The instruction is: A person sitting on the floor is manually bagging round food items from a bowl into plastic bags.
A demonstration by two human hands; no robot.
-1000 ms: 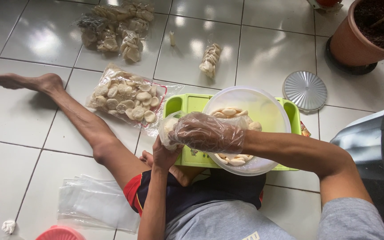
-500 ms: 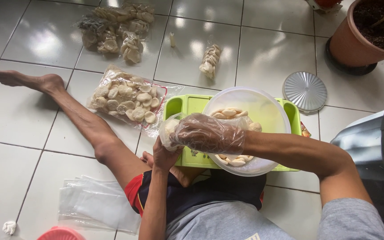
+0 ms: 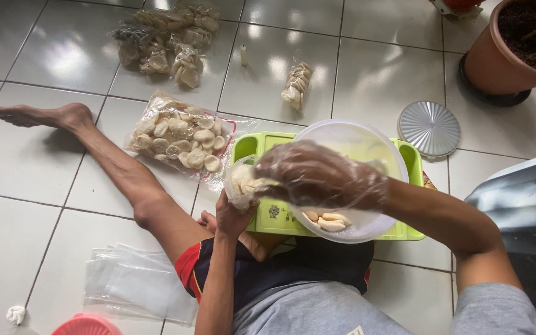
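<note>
Crackers are going into the small bag (image 3: 241,181) that my left hand (image 3: 234,214) is gripping from below while my gloved right hand (image 3: 317,175) is closing over its mouth. Filled bags (image 3: 167,38) are lying ahead; the bowl (image 3: 348,180) is holding few, empty bags (image 3: 138,290) are waiting.

Round silver lid (image 3: 430,128) lying on white tiled floor (image 3: 20,180), near terracotta pot of soil (image 3: 516,46). Filled cracker bags (image 3: 162,37) sitting at top, well apart from stack of empty clear bags (image 3: 133,286). Pink basket rim (image 3: 88,325) showing at bottom edge.
</note>
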